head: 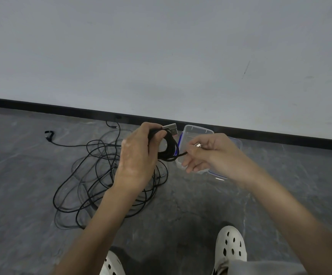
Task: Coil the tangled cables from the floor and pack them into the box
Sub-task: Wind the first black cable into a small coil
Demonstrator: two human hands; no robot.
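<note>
Grey floor by wall, tangled cables (105,175) waiting — left hand (135,155) clamping coiled cable (169,147) to keep loops, right hand (206,153) pinching its plug end, box (234,143) open beside.

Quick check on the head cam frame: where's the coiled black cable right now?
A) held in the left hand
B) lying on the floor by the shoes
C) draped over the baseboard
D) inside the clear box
A: the coiled cable is gripped in the left hand above the floor, its free end pinched by the right hand; the clear box sits behind the hands, and the tangled cables lie on the floor.
</note>
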